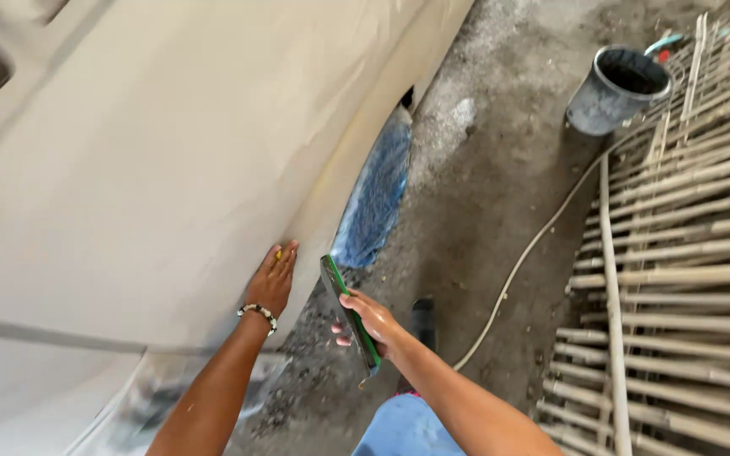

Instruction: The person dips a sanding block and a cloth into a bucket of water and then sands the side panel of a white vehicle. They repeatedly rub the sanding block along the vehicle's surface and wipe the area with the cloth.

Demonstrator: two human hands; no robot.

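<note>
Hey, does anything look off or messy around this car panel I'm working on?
The wheel is wrapped in blue plastic sheeting. A hose trails loose across the gritty floor toward the grey bucket. Nothing looks spilled or broken.

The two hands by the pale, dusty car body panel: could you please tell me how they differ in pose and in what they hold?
The left hand lies flat and open against the pale, dusty car body panel, holding nothing; the right hand is closed around a flat green-edged sanding block, off the panel. The left wrist wears a beaded bracelet; the right wrist is bare. Both forearms are bare and reach toward the panel's lower edge.
</note>
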